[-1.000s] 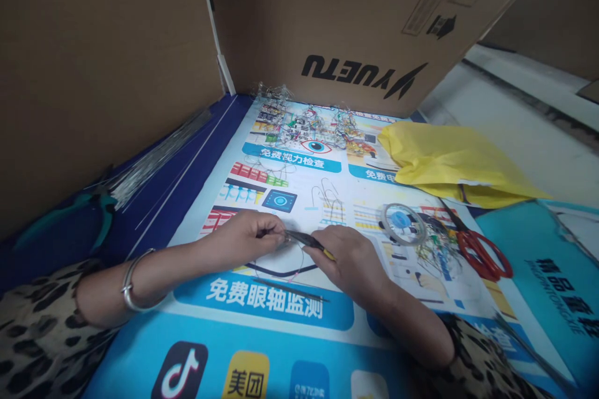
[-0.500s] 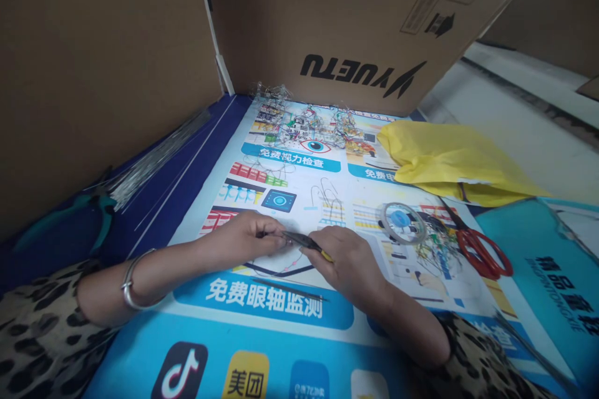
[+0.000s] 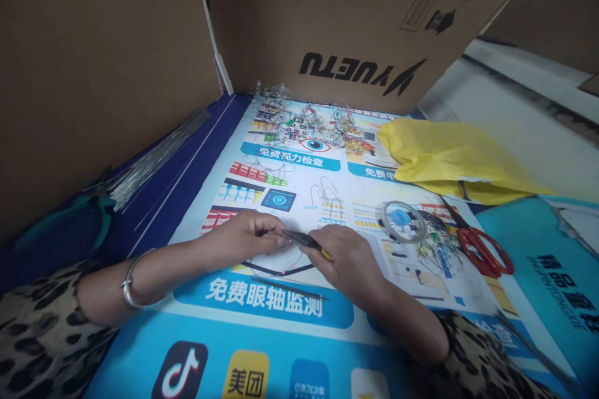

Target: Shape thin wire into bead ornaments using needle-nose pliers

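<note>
Metal wire (image 3: 294,264): thin, light, springy, probably kinks easily; lies on printed mat (image 3: 281,336) between hands, best gripped at its end. Left hand (image 3: 243,237) pinches that end; right hand (image 3: 349,262) clasps needle-nose pliers (image 3: 304,240). Red scissors (image 3: 484,252) nearby.

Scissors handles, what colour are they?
Red. The scissors lie on the right side of the mat in the head view, the only view here.

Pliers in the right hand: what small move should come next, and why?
Probably a slight twist of the right hand, turning the pliers. Their tip meets the thin wire pinched by the left hand, so the wire looks gripped at both ends and ready to bend.
</note>
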Motion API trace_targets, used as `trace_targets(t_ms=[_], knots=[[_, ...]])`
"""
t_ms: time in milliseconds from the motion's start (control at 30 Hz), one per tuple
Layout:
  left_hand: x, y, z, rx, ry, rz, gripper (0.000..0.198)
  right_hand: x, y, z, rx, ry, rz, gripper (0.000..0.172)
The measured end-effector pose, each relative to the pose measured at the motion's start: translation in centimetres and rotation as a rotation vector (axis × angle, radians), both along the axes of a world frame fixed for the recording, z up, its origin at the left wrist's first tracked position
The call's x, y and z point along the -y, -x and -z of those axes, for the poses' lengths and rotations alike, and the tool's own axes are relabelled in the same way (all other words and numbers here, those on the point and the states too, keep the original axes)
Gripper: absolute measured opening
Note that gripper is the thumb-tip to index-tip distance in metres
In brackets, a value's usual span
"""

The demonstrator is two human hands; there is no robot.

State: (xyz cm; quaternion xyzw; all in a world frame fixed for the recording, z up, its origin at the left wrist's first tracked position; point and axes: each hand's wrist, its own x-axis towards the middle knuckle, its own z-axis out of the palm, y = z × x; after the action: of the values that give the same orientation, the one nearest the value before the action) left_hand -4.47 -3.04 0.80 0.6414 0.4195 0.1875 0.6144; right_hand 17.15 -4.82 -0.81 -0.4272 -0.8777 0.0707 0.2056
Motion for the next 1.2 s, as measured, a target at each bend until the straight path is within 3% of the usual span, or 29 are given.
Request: trace_targets(t_ms=[267,533,667,867,1033,1200], knots=[[-0.1,0.5,-0.6,-0.346,-0.481,-0.009,0.017,-0.6,-0.6,-0.2,0.123,-0.025,0.006,0.021],[0.4,0.3,0.0,-0.492,-0.67,0.019,0.021,-0.2,-0.3,-1.4,0.335,-0.182,0.016,0.017],[0.3,0.3,0.1,-0.481,-0.652,0.035,0.021,0.2,-0.3,-2.0,0.388,-0.234,0.007,0.013],[-0.2,0.5,0.2,-0.332,-0.439,0.018,0.02,0.2,-0.8,-2.4,0.461,-0.257,-0.037,0.006],[-0.4,0.7,0.3,-0.252,-0.329,0.002,0.022,-0.2,-1.0,-2.6,0.377,-0.199,0.045,0.012],[-0.3,0.7,0.3,-0.228,-0.284,0.035,0.022,-0.1,-0.7,-2.4,0.304,-0.155,0.011,0.013]])
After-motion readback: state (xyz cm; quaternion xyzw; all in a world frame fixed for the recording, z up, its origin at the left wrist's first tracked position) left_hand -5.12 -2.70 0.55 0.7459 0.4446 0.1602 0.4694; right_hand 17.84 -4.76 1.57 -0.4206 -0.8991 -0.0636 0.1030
